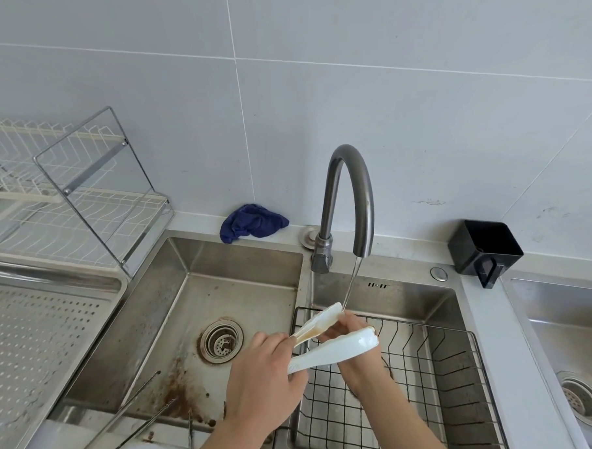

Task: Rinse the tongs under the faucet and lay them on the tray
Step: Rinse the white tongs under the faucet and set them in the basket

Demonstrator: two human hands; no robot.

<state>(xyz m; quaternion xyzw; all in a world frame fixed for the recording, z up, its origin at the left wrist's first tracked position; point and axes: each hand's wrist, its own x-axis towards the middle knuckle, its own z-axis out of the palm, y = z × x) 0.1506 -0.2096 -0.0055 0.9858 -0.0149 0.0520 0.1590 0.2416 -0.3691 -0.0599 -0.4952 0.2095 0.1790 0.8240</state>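
My left hand (264, 369) grips the tongs (336, 353) at the hinge end, over the sink (245, 266). The upper tip sits in the faucet (348, 192) stream. My right hand (349, 328) lies between the arms and appears to pinch the upper one, though it is partly hidden. I judge the tongs light, springy and slippery when wet, so hold them near the hinge.

Only two hands and their forearms show of the person. The left hand (264, 372) and the right hand (346, 328) are bare, fingers and wrists uncovered. The left forearm (226, 438) and the right forearm (411, 429) run unclothed to the bottom edge of the view
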